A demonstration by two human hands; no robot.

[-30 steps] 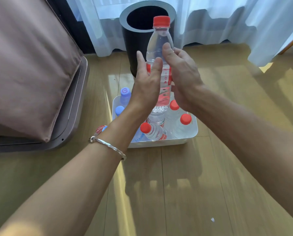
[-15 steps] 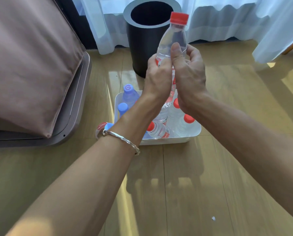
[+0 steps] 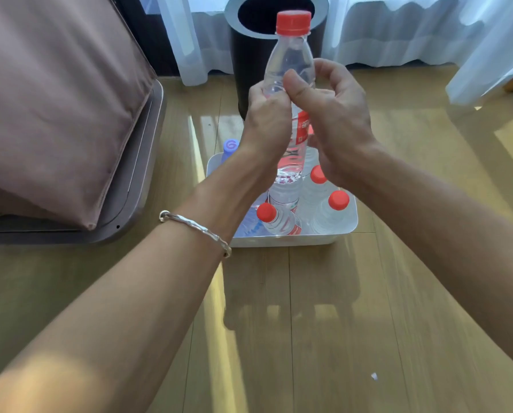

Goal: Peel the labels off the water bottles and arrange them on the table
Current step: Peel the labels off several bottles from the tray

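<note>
Two hands grip one red-capped bottle (image 3: 289,59) upright above the white bin (image 3: 282,240), higher than a second ago. Left hand (image 3: 267,120) wraps its body; right hand (image 3: 332,114) fingers now pinch the red label's (image 3: 303,128) top edge. Peeling looks about to start.

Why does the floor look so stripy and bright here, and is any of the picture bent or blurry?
Head view: sunlight through the curtains falls in bright bands on the wooden floor, with the arms' shadow between; the wide lens bends the forearms at the frame edges; the floor is smeared near the bottom right; the held water bottle is fairly sharp.
</note>
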